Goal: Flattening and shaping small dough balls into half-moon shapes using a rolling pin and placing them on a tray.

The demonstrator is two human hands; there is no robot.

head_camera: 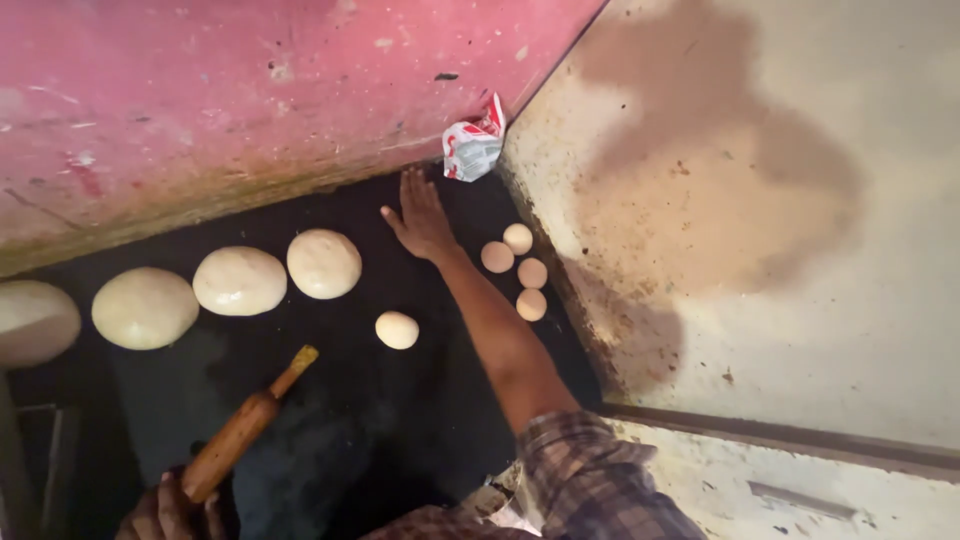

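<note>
The right hand [420, 218] lies flat and open, fingers spread, palm down on the dark surface [400, 410] near its far edge, where the surface meets the pink wall [200, 90]. It grips nothing. Just beyond its fingertips a crumpled white-and-red wrapper [473, 147] sits in the far corner, close but apart from the fingers. Just to the right of the wrist, four small dough balls [516, 270] cluster along the right edge of the surface, beside the stained pale wall [760, 200]. A fifth small dough ball [397, 330] lies alone nearer the middle, left of the forearm.

The left hand [170, 510] is at the bottom edge of the view, largely cut off; its fingers curl around the lower end of a wooden rolling pin [245, 428], which slants up and to the right with its pale handle tip free. How firm the hold is cannot be judged.

Flattened dough rounds [240, 281] line the far edge under the pink wall; the leftmost is cut by the frame. The near left corner is too dark to make out. A checked sleeve [590, 480] covers the right upper arm.
</note>
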